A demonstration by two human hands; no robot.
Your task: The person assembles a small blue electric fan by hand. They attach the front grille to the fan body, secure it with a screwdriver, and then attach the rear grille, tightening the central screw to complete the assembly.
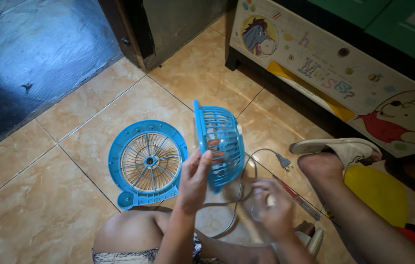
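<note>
Right hand (273, 208), blurred, grip unclear; left hand (195, 178) spread against the upright blue fan cage (219, 142); front grille (148, 161) flat on the floor (46, 195), left.

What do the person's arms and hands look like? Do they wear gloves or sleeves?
No gloves and no sleeves show. The left hand and right hand are bare, and so are both forearms up to the bottom edge of the picture. I see no watch, ring or bracelet, though the right hand is blurred, so small things there are hard to tell.
</note>
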